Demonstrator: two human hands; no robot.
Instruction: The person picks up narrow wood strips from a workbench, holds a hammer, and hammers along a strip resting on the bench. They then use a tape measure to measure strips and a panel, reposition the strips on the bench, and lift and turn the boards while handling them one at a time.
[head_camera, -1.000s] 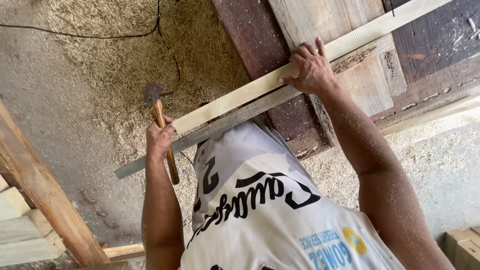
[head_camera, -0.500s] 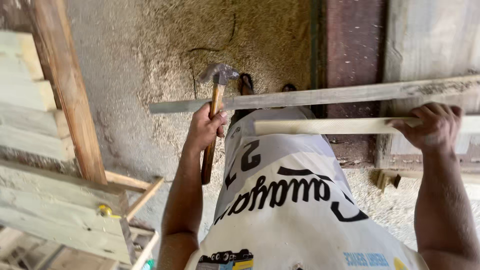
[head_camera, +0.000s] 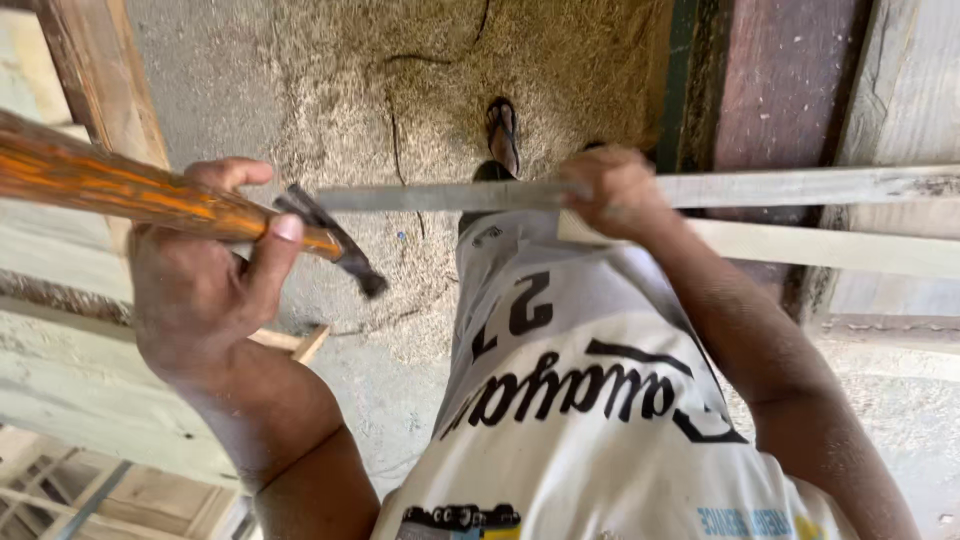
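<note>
The left hand (head_camera: 205, 290) is closed around the orange wooden handle of a hammer (head_camera: 180, 205), raised close to the camera. The right hand (head_camera: 615, 190) grips two pale wooden strips (head_camera: 800, 215) held level over the sawdust-covered floor (head_camera: 400, 90), beside stacked planks (head_camera: 890, 90).

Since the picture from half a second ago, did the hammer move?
Yes. The left hand has swung the hammer so its head now sits below the grey wooden strip, where before it stood above it, handle now pointing to the frame's left.

The hammer's handle (head_camera: 120, 190) runs off the left edge; both slats (head_camera: 800, 187) leave the right.
</note>
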